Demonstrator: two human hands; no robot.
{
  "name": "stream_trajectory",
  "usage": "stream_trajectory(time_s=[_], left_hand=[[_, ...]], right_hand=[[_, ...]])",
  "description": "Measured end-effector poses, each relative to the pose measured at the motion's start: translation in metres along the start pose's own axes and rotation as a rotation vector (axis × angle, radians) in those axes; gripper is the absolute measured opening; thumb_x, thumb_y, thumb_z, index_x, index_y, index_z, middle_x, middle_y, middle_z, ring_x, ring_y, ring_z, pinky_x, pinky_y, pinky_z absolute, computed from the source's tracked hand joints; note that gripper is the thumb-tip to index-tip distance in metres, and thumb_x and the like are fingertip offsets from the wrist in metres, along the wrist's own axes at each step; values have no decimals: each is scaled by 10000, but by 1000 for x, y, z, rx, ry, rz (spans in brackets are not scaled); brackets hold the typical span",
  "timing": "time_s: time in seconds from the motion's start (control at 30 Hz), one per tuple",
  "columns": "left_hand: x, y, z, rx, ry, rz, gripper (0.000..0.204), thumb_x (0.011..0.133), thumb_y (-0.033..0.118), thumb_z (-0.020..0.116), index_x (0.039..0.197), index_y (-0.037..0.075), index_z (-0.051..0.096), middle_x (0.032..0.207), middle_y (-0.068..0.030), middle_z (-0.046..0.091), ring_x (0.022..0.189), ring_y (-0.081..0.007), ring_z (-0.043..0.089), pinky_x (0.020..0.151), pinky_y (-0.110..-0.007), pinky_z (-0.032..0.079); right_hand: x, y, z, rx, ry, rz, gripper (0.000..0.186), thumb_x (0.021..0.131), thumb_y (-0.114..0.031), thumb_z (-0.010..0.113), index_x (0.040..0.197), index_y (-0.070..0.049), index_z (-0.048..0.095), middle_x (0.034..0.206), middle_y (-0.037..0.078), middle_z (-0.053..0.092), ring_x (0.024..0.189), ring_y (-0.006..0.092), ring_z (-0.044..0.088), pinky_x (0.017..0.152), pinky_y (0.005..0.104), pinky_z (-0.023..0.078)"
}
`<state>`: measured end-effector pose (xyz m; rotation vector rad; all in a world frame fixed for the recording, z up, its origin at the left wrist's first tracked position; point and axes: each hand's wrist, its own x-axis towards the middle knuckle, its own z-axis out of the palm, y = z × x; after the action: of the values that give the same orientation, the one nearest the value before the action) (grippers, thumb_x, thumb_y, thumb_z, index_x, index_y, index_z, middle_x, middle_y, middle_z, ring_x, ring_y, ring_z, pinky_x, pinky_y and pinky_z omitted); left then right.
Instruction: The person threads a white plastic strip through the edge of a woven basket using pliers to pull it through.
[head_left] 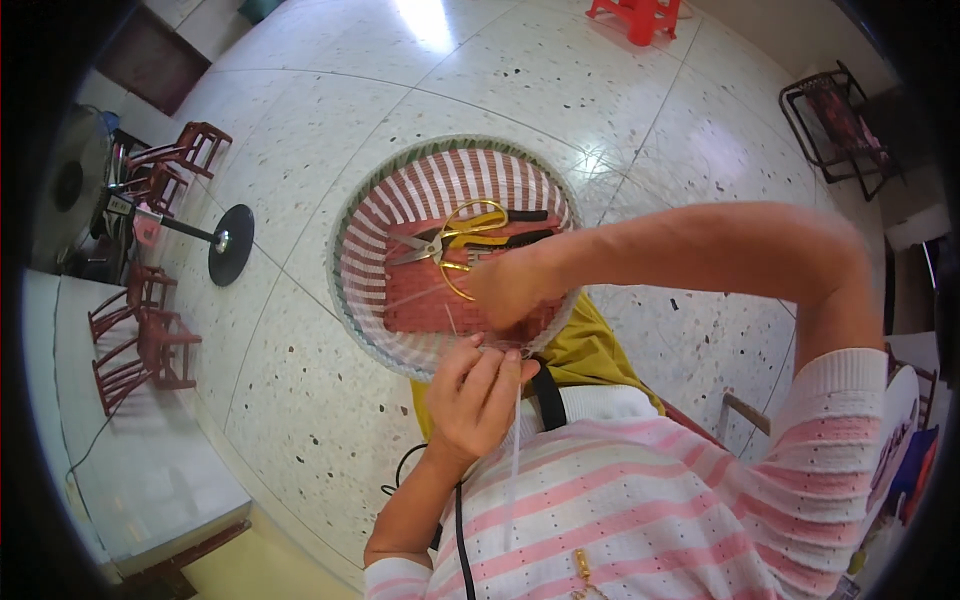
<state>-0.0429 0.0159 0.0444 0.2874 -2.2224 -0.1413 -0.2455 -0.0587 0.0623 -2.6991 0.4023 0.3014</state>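
A woven basket (352, 300) with red-brown and white stripes, a red bottom and a green-grey rim rests at my lap. My left hand (476, 398) is closed at its near rim, fingers pinched around a narrow white strip (516, 455) that hangs down over my shirt. My right hand (512, 285) reaches down inside the basket near its right side; its fingers point toward the near wall and are mostly hidden and blurred. Beside it on the basket's bottom lie gold-handled scissors (428, 246), blades to the left, and pliers (478, 240) with yellow and black handles.
Speckled floor tiles (300, 130) surround the basket. On the left are a round black stand base (232, 245) and several small reddish-brown wooden chairs (165, 345). A red plastic stool (640, 15) stands far off, and a folding chair (838, 130) at far right. A black cable (462, 540) runs along my shirt.
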Motion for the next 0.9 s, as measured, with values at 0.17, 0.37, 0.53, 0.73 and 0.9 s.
stream_trajectory(time_s=[0.17,0.37,0.53,0.73,0.9], left_hand=[[4,-4,4,6,-4,46,275,805,89,829,984,-61,686,920,-124,640,823,-281,609,733,-393,591],[-3,-8,1,7,5,70,265,833,104,815,989,-65,683,904,-124,642,797,-285,614,688,-376,579],[-5,-7,2,-3,-5,21,322,781,49,839,1069,-2,705,931,-92,669,847,-296,624,679,-355,537],[-4,-6,2,-14,-3,0,322,764,48,847,1050,3,706,922,-93,667,841,-295,622,671,-359,530],[2,-2,-4,-41,-45,-83,340,726,40,853,1030,3,704,929,-105,670,815,-304,619,660,-363,523]], right_hand=[[20,2,38,1472,-101,1000,132,770,-163,712,848,-57,707,772,127,699,675,293,670,634,429,528],[28,-6,19,985,-250,777,200,823,-119,676,968,18,698,904,185,707,739,271,668,700,397,539],[23,-21,8,1255,-183,899,169,873,-108,596,950,11,688,862,108,676,698,201,647,549,363,507],[0,-20,-21,1105,-196,563,142,904,-144,596,900,-19,664,714,44,617,633,137,602,518,320,483],[-26,-41,-38,927,159,573,125,874,-101,630,950,-8,665,735,54,655,661,144,616,596,300,497]])
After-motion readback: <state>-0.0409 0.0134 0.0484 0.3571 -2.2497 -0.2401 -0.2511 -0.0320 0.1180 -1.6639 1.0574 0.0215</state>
